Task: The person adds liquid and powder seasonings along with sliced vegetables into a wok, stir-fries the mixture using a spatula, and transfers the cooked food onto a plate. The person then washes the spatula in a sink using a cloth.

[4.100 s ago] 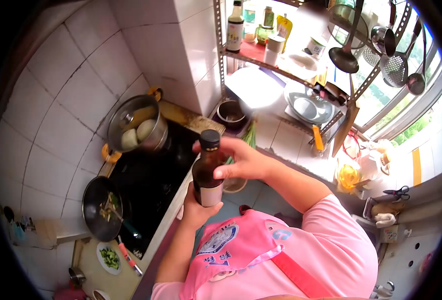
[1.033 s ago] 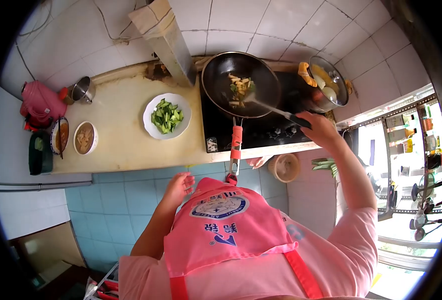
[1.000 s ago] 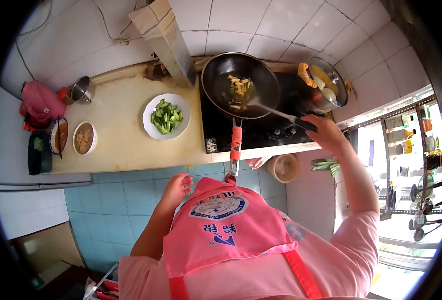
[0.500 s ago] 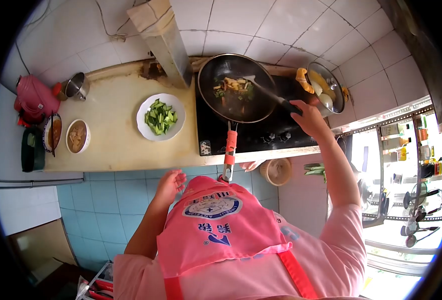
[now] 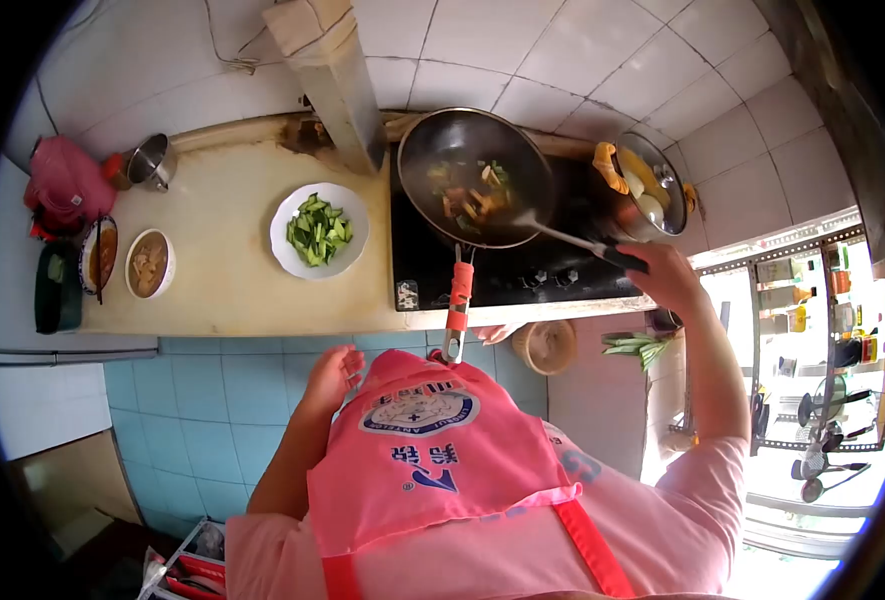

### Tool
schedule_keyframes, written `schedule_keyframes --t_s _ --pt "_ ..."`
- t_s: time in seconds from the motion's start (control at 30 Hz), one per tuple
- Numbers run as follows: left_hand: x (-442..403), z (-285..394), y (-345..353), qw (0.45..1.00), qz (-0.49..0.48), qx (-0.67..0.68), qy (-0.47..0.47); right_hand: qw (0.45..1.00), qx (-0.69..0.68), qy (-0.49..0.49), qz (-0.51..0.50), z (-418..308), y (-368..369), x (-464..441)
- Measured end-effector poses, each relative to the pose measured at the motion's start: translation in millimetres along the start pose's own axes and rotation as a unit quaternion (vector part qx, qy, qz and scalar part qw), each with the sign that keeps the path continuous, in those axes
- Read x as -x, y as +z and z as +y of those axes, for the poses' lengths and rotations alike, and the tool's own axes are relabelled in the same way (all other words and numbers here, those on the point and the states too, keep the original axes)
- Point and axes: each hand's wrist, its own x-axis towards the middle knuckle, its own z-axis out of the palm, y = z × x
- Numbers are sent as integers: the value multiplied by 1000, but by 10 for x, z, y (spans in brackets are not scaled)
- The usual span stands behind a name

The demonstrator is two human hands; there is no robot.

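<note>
My right hand (image 5: 668, 276) is closed round the black handle of a spatula (image 5: 574, 240), right of the pan. The spatula's head rests at the near right rim of the dark frying pan (image 5: 517, 150). Inside the pan, cooked pieces with bits of green (image 5: 472, 200) lie mostly in its lower left half. The pan sits on a black stove (image 5: 552, 285), its orange-and-metal handle (image 5: 459, 300) pointing toward my body. My left hand (image 5: 335, 373) hangs by my apron in front of the counter edge, fingers loosely apart, with nothing in it.
A white plate of cut green vegetable (image 5: 280, 240) stands left of the stove. Farther left are a bowl of pale pieces (image 5: 168, 275), a metal cup (image 5: 152, 163) and a pink appliance (image 5: 70, 185). A lidded pot (image 5: 652, 185) stands at the back right. A small basin (image 5: 545, 348) is below the counter.
My right hand has moved right and toward me, drawing the spatula from the pan's middle to its near right edge. The food has shifted toward me. My left hand barely moved.
</note>
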Motion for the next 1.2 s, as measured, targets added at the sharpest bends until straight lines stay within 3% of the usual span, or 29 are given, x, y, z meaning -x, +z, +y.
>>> schedule_keyframes --t_s 0.3,0.43,0.5,0.57,0.8,0.9,0.97,1.03,1.1,1.2 --pt "38 163 172 999 -5 -13 29 995 88 -38 24 254 -114 -281" --pt "22 133 179 999 -18 -11 27 998 -31 -10 62 278 310 -672" --pt "47 136 159 999 -14 -5 30 992 -35 -71 101 397 380 -718" --pt "52 120 92 999 8 4 32 978 -187 84 30 315 262 -647" --pt "52 49 70 1000 13 16 21 937 -290 185 -64 170 441 -1108" --pt "49 78 89 1000 8 15 15 943 -279 148 -104 -49 489 -1151" --pt "56 85 102 1000 13 17 18 993 -94 -77 -9 -109 506 -1034" --pt "70 93 101 1000 7 17 20 999 -31 -42 -7 -362 206 -723" --pt "66 100 79 1000 3 17 23 988 113 -102 27 -404 -14 -494" --pt "-20 142 -5 999 7 27 22 986 95 -126 62 -235 -193 -188"
